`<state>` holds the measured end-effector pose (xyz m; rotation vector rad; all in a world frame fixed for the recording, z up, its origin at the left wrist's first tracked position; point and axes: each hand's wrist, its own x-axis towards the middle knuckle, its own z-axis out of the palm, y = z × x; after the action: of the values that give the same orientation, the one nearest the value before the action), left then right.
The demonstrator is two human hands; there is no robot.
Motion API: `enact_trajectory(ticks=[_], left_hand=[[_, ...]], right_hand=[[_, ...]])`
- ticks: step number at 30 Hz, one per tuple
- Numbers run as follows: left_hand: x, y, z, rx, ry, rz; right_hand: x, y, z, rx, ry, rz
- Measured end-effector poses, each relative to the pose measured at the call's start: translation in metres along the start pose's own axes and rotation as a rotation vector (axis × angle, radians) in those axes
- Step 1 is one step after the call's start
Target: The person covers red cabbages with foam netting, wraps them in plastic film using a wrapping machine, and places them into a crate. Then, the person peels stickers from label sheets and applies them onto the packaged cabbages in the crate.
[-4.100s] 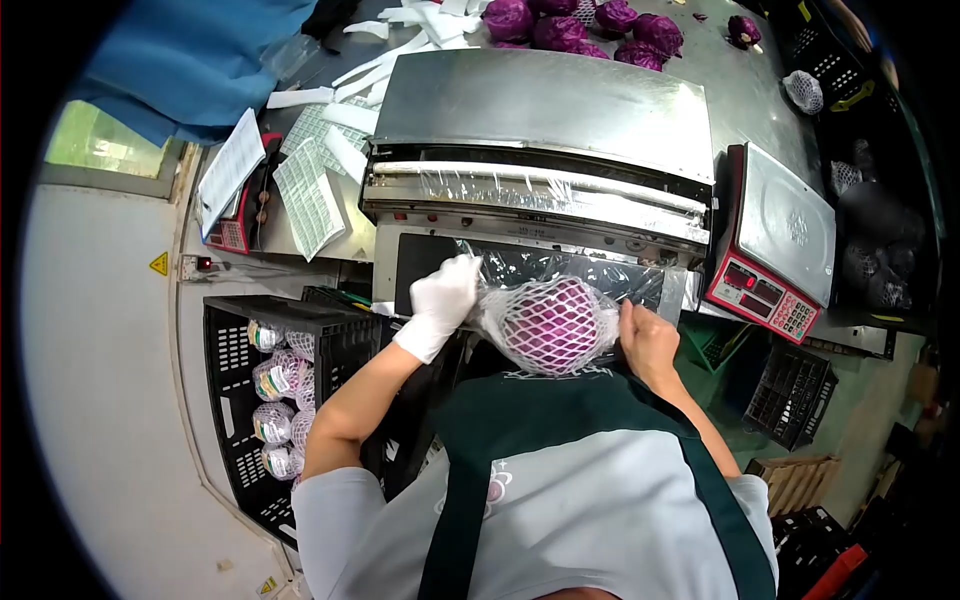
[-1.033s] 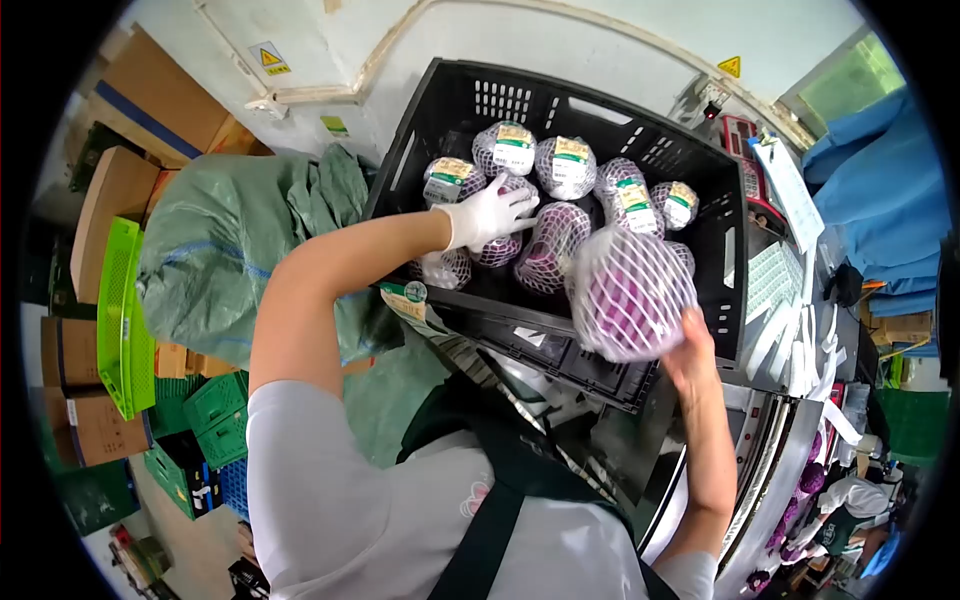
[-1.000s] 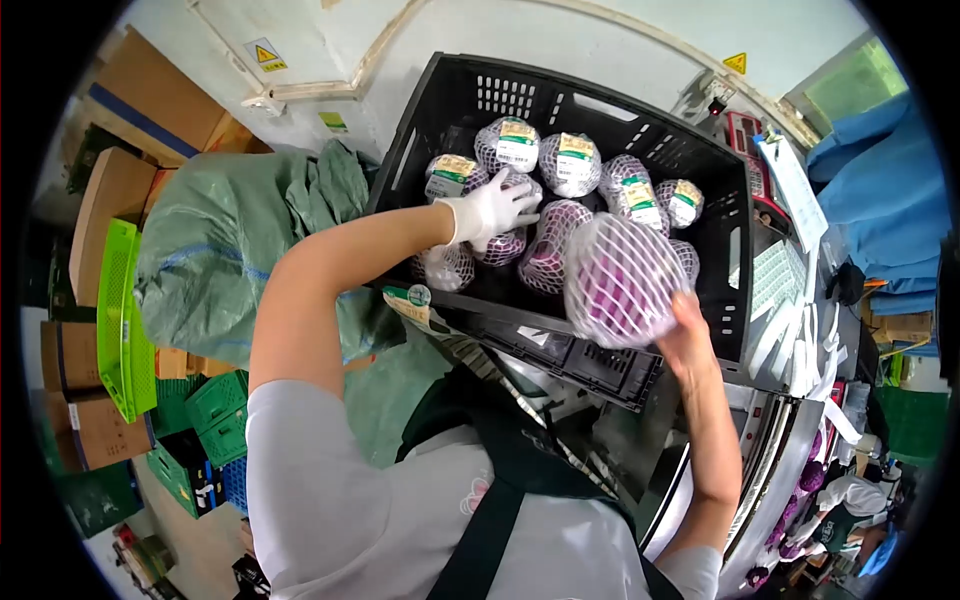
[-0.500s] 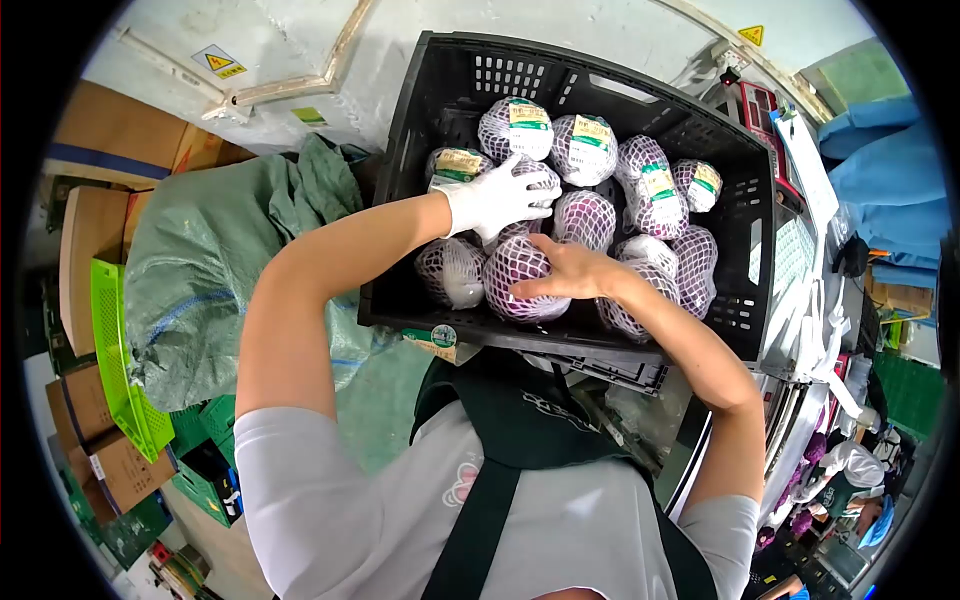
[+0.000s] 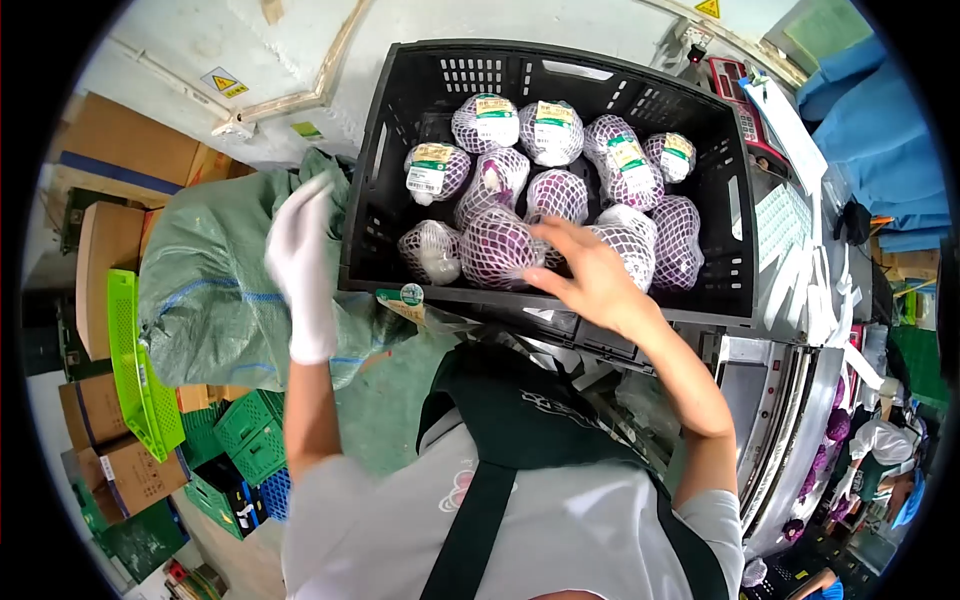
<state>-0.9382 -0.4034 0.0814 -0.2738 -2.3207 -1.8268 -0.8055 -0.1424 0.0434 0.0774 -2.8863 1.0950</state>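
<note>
Red cabbages in white mesh nets fill the middle of a black plastic crate [image 5: 560, 310] in front of me. My left hand [image 5: 300, 250], in a white glove, is outside the crate at its left, above a green woven sheet [image 5: 215, 270]. It is blurred, but its fingers look stretched upward, with nothing visible in them. My bare right hand [image 5: 595, 275] is over the crate's near side. Its spread fingertips touch the right side of a netted red cabbage [image 5: 497, 248] in the front row. Another netted cabbage [image 5: 437, 172], with a paper label, sits at the crate's left.
A red scale [image 5: 735, 90] and a white board [image 5: 785, 125] stand to the right of the crate. On the left are a bright green basket [image 5: 140, 370], cardboard boxes [image 5: 130, 465] and green crates [image 5: 245, 425]. Another person [image 5: 880, 450] is at far right.
My left hand has left the cabbages and moved left, out of the crate. The labelled cabbage at left and the one beside it now show fully. My right hand stays by the front cabbage.
</note>
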Motion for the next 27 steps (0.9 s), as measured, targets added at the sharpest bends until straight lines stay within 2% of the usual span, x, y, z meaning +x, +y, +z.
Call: enact_trajectory(ticks=[2,4,6,8,10,14,15,16,18,20,22,24,26,27], left_hand=[[-0.040,-0.076,-0.049,-0.224,0.388,-0.109],[-0.093,-0.117,-0.059,-0.235,0.431,-0.396],[-0.136,-0.137,-0.039,-0.369,0.194,-0.503],[-0.153,-0.122,-0.011,-0.647,-0.018,-0.637],[-0.151,-0.103,-0.003,-0.555,-0.153,-0.712],[-0.151,-0.082,-0.015,-0.317,-0.202,-0.605],[-0.152,-0.054,-0.012,-0.434,-0.115,-0.579],[-0.154,-0.035,-0.022,-0.404,-0.153,-0.609],[-0.168,0.014,-0.030,-0.237,-0.261,-0.508],[-0.185,0.022,-0.031,-0.294,-0.339,-0.428],[-0.185,0.018,-0.031,-0.002,-0.510,-0.156],[-0.185,0.014,-0.018,0.068,-0.514,0.139],[-0.176,0.009,-0.010,0.220,-0.563,0.438],[-0.175,0.006,-0.009,0.233,-0.606,0.394]], right_hand=[[-0.032,-0.004,-0.013,0.102,0.056,-0.113],[-0.058,-0.019,-0.024,0.458,-0.022,0.050],[-0.079,-0.021,-0.019,0.565,-0.048,0.055],[-0.093,-0.015,-0.006,0.593,-0.089,0.040],[-0.104,-0.013,0.007,0.594,-0.109,0.056],[-0.114,-0.018,0.017,0.575,-0.132,0.033],[-0.114,-0.020,0.018,0.568,-0.127,0.031],[-0.113,-0.022,0.020,0.562,-0.119,0.030],[-0.107,-0.032,0.015,0.599,-0.092,0.047],[-0.101,-0.033,0.013,0.717,-0.079,0.144],[-0.089,-0.038,0.004,0.799,-0.129,0.088],[-0.078,-0.044,0.006,0.705,-0.157,-0.125],[-0.076,-0.045,0.010,0.926,-0.416,0.054],[-0.074,-0.053,0.008,0.864,-0.417,0.104]])
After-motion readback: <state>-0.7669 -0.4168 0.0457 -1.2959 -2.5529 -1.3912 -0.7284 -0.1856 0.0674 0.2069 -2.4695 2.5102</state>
